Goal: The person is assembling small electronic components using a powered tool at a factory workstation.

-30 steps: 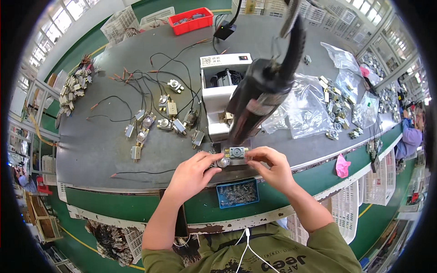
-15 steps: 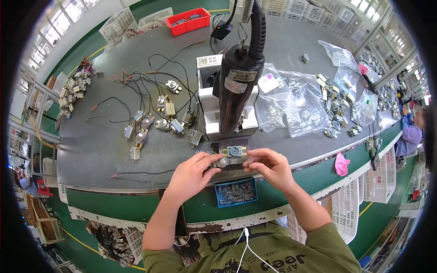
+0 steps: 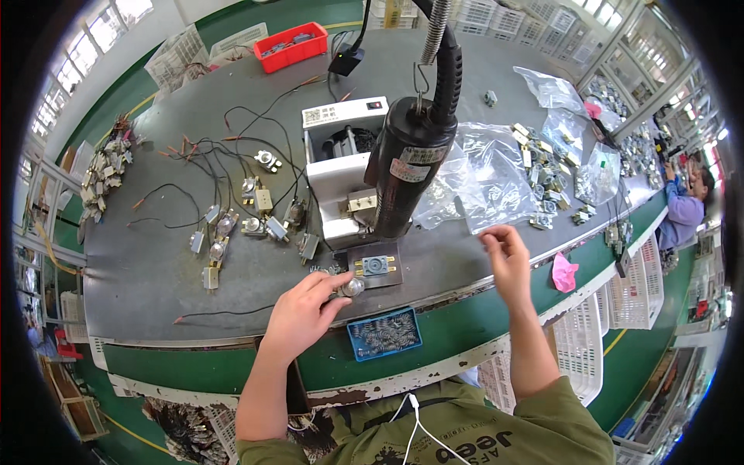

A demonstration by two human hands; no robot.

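Note:
A small grey block with brass terminals [image 3: 376, 266] lies on a dark metal plate [image 3: 394, 254]. Beside its near left end, my left hand [image 3: 301, 316] has thumb and index finger closed on a round silvery part [image 3: 353, 287]. My right hand [image 3: 509, 263] is raised to the right of the plate, near the clear bags; its fingers are loosely bent and nothing shows in them. A black power screwdriver [image 3: 407, 167] hangs from a spring just beyond the block, in front of a white machine [image 3: 335, 174].
A blue tray [image 3: 356, 346] of small springs sits at the near edge. Wired switch parts [image 3: 252, 225] spread at left. Clear plastic bags [image 3: 496, 174] and loose parts [image 3: 550, 182] lie at right. A red bin [image 3: 291, 56] stands at the back, a pink scrap [image 3: 564, 273] near the right edge.
My right hand has gone from beside the block out to the right and away from me. My left hand stays at the round part. The whole view has shifted slightly.

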